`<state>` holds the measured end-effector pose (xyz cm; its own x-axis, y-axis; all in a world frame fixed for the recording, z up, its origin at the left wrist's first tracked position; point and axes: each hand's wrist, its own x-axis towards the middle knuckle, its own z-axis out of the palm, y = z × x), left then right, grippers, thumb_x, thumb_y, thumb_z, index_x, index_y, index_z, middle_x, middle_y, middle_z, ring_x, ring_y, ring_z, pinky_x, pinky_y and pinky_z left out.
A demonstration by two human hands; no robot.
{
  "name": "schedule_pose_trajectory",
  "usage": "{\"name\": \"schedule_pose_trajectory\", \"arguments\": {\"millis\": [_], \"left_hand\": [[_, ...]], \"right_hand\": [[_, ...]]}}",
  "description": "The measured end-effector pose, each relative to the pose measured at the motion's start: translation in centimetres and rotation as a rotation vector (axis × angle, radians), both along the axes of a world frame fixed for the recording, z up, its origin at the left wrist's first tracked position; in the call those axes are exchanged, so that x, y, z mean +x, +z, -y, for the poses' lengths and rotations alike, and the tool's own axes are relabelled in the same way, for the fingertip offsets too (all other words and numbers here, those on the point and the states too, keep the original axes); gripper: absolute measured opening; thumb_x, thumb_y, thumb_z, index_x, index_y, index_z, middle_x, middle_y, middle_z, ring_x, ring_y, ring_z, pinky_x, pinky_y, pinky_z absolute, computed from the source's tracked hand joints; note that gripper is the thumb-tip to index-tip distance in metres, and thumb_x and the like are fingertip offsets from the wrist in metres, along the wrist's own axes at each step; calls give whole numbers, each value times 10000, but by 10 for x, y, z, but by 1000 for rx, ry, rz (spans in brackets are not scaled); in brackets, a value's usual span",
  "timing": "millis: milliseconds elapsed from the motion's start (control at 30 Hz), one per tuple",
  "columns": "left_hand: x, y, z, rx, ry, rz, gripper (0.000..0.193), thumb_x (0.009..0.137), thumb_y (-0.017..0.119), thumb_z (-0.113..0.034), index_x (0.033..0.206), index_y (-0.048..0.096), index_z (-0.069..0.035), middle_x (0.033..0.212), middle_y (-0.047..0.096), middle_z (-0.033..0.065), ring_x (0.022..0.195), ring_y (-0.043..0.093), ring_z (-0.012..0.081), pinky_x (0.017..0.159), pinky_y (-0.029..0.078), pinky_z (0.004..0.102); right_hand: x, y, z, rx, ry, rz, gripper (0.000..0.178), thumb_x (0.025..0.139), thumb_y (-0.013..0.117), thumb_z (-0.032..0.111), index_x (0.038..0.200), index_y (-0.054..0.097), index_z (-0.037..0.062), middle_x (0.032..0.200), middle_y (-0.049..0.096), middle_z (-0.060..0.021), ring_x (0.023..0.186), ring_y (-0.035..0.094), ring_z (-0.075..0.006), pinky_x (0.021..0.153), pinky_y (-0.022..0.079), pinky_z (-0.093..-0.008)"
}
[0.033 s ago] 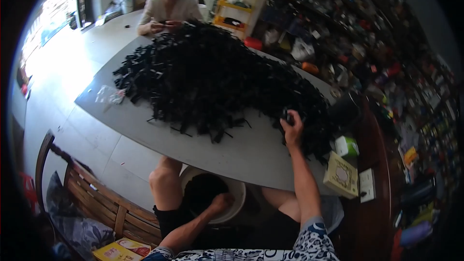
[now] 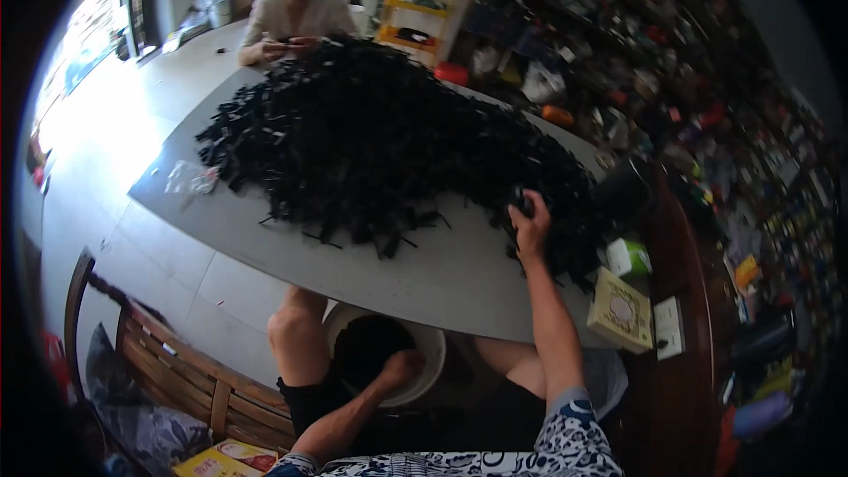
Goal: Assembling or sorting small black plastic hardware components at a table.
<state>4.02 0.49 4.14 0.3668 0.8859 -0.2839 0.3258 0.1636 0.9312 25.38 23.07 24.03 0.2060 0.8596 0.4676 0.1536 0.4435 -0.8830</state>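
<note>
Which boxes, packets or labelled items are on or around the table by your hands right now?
Pale yellow box: right table edge, flat and square, round picture on top.
Green and white box: just behind it, small, upright.
White card: right of the yellow box, rectangular.
Clear plastic bag: left end of the table, crumpled.
Yellow packet: on the wooden bench at lower left, flat.

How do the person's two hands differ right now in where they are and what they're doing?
The right hand is stretched out over the grey table, gripping a small black piece at the edge of the big heap of black parts. The left hand is down below the table edge, at the white bucket between the knees. Both are bare, with fingers curled.
</note>
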Motion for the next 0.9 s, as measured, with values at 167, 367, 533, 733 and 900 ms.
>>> {"name": "schedule_pose_trajectory", "arguments": {"millis": [167, 367, 533, 733, 900], "left_hand": [[-3, -17, 0, -47, 12, 34, 232, 677, 566, -123, 898, 598, -61, 852, 603, 117, 810, 579, 242, 716, 446, 322], [1, -3, -2, -15, -8, 80, 218, 673, 572, -131, 877, 599, -59, 824, 599, 117, 778, 581, 237, 690, 448, 313], [-4, -5, 4, -15, 9, 40, 227, 663, 589, -131, 877, 595, -58, 833, 599, 117, 786, 582, 232, 688, 450, 308], [1, 12, 0, -32, 25, 26, 226, 667, 544, -84, 879, 571, -13, 756, 580, 85, 729, 548, 187, 665, 431, 296], [0, 10, -2, -38, 8, -9, 212, 668, 566, -95, 870, 583, -34, 759, 590, 93, 729, 565, 197, 661, 438, 293]], "right_hand": [[8, 11, -26, -38, 289, -637, 158, 743, 566, 59, 881, 492, 39, 580, 396, -12, 507, 399, -134, 511, 344, -276], [30, -7, -37, -40, 385, -1018, 172, 764, 581, 125, 887, 489, 46, 590, 384, -12, 564, 397, -131, 555, 345, -258], [23, -25, -33, -130, 618, -1136, 157, 811, 525, 201, 867, 482, 60, 622, 397, -19, 498, 345, -99, 442, 269, -209], [21, -11, -27, -154, 634, -1067, 156, 803, 538, 203, 889, 488, 83, 693, 450, -20, 432, 333, -88, 417, 257, -210], [20, -3, -27, -225, 634, -1045, 193, 771, 582, 221, 879, 505, 79, 657, 477, -29, 406, 339, -91, 391, 257, -219]]}}
